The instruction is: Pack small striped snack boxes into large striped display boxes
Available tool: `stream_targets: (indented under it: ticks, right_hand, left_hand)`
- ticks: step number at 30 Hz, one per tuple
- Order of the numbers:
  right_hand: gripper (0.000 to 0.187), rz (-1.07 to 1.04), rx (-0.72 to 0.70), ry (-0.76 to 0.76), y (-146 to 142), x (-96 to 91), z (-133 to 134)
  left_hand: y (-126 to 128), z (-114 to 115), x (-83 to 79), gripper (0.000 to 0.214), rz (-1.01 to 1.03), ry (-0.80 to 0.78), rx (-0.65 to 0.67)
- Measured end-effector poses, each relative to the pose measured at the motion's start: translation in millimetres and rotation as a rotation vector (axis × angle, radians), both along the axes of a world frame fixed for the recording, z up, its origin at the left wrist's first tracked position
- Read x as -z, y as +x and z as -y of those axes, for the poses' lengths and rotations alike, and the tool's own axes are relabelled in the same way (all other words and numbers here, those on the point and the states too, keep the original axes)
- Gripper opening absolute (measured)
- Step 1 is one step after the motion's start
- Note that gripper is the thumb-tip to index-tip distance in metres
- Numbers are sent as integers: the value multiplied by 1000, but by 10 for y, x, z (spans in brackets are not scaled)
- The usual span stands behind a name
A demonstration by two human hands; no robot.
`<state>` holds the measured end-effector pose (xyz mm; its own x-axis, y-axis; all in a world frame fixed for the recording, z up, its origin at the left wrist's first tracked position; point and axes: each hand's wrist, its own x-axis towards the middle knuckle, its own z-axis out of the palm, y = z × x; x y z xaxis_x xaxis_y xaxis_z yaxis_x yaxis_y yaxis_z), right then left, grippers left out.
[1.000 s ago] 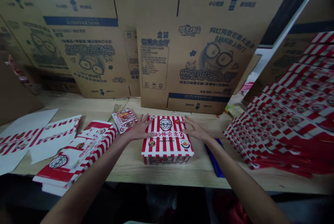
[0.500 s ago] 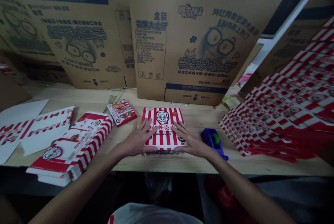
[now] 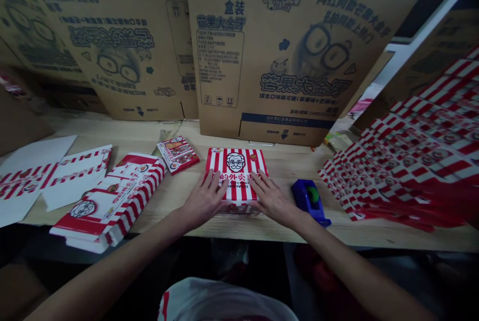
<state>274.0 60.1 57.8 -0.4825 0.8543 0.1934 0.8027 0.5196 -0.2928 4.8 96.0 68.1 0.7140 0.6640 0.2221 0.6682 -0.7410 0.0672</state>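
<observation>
Head view | box (image 3: 236, 163) is lying between left hand (image 3: 204, 197) and right hand (image 3: 275, 201), both resting apart on its near corners | lettering (image 3: 239, 177) is pointing top-side away; long axis unclear

Holds bare left forearm (image 3: 116, 268) and right forearm (image 3: 352, 267) stretched forward, converging toward each other. Has left hand (image 3: 205, 198) and right hand (image 3: 276, 202) apart, palms down, with fingers extended, slightly spread and slanting inward.

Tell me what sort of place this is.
Probably a packing workplace: there is a striped box with a blue tape dispenser to its right, and large printed cardboard cartons stand behind them.
</observation>
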Motion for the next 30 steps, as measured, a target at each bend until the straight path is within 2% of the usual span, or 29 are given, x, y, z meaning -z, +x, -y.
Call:
stream_targets:
  ticks: [5,8,12,16,22,25,30]
  right_hand:
    - [54,-37,-40,-40,44,-208,-82]
    - [49,-59,-81,-75,93,-368,-122]
    - [49,-97,-121,-114,160,-435,-129]
    - [50,-129,-166,-152,248,-469,-157]
    - [53,-140,-170,-181,380,-655,-229]
    - [54,-94,-201,-193,380,-628,-172]
    - [54,-114,-183,-135,297,-412,-4]
  left_hand:
    - [-18,-140,-232,44,-36,-32,69]
    - [-6,-162,-333,41,-70,-64,54]
    - [-11,-61,-295,45,0,-38,8]
    - [12,35,-236,49,-13,12,-27]
    - [144,66,-190,53,37,52,-48]
    - [95,60,-187,51,21,43,-22]
    - [-99,-4,-229,46,-13,37,114]
